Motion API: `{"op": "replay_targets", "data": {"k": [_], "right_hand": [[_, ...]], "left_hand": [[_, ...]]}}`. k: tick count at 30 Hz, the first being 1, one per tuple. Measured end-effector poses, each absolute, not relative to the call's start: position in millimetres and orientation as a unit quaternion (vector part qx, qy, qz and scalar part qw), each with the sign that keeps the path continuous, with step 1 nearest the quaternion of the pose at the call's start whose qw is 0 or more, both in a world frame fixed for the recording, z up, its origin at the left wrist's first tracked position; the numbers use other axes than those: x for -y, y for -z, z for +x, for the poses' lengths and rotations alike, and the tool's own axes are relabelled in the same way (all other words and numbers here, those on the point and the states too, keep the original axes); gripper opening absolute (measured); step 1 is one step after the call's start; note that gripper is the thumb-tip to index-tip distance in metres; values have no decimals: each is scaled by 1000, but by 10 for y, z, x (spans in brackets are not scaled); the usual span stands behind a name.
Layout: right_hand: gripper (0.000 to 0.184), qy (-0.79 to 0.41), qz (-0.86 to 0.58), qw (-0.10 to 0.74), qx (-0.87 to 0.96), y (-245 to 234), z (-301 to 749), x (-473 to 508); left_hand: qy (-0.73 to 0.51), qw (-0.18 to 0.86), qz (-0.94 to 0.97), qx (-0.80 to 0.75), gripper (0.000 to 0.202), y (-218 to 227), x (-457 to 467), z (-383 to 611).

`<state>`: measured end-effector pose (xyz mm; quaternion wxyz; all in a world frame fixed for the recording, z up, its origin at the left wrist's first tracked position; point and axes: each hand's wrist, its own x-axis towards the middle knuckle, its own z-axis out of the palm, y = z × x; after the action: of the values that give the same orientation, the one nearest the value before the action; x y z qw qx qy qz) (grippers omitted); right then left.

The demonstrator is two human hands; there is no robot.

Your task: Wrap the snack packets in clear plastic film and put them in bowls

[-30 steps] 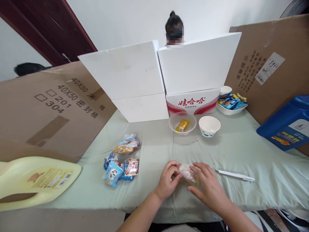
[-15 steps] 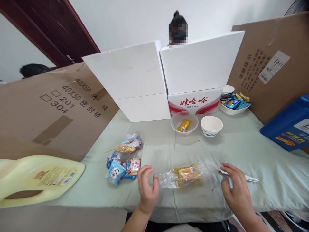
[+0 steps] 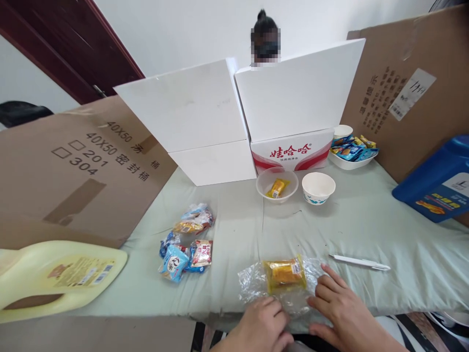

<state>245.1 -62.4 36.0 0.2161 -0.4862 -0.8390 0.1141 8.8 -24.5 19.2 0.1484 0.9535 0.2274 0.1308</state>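
A yellow wrapped snack [image 3: 285,275] lies on a sheet of clear plastic film [image 3: 252,281] spread near the table's front edge. My left hand [image 3: 261,323] is at the near edge of the film, its fingers curled and closed on that edge; its fingertips are partly hidden. At the film's right side is my right hand [image 3: 339,308], fingers apart, index stretched out and the others touching the plastic. A white craft knife [image 3: 361,262] rests on the cloth beyond my right hand, apart from it.
Left lies a group of small snack packets [image 3: 188,247]. Behind the film stand a translucent bowl [image 3: 259,188] holding a yellow packet and a paper bowl [image 3: 318,189]. A dish of packets [image 3: 351,162], a blue jug [image 3: 436,183], a yellow jug [image 3: 88,274] and white boxes [image 3: 190,112] surround the cloth.
Both hands have moved in toward the body, to the near edge and right side of the film. The film now lies flatter and wider under the snack, and the craft knife shows fully.
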Motion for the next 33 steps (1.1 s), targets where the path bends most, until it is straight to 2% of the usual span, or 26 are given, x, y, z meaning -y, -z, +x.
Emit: {"op": "replay_targets", "data": {"k": [2,6,9,13,16,19,24,26,28,29,31,33], "right_hand": [[18,-121,-493,210,836,-331,2431,694],[9,-102,-514,214,825,-345,2325,723],[8,-69,-503,226,831,-390,2257,731],[28,29,-507,247,825,-329,2215,683],[41,48,-541,241,804,-197,2209,585],[33,30,-559,244,792,-114,2231,523],[18,-44,-532,238,811,-177,2348,591],[14,-83,-534,213,814,-198,2401,608],[19,-96,-559,201,799,-166,2435,585],[24,-89,-578,198,786,-128,2443,560],[32,-66,-615,190,762,-23,2441,501],[43,-45,-642,171,746,89,2421,448]], "left_hand": [[-127,170,938,-276,8,-212,240,97],[-192,97,919,-331,34,-306,68,208],[-215,38,911,-349,43,-297,-78,269],[-194,72,912,-353,48,-276,-218,318],[-175,99,913,-355,50,-307,-297,356],[-166,106,912,-360,53,-355,-388,363],[-138,93,914,-371,50,-418,-600,274],[-122,130,918,-354,36,-414,-698,233],[-120,163,909,-366,10,-386,-799,204],[-126,165,898,-387,4,-367,-848,193],[-148,145,872,-444,12,-336,-924,179],[-190,94,840,-499,11,-340,-941,176]]}}
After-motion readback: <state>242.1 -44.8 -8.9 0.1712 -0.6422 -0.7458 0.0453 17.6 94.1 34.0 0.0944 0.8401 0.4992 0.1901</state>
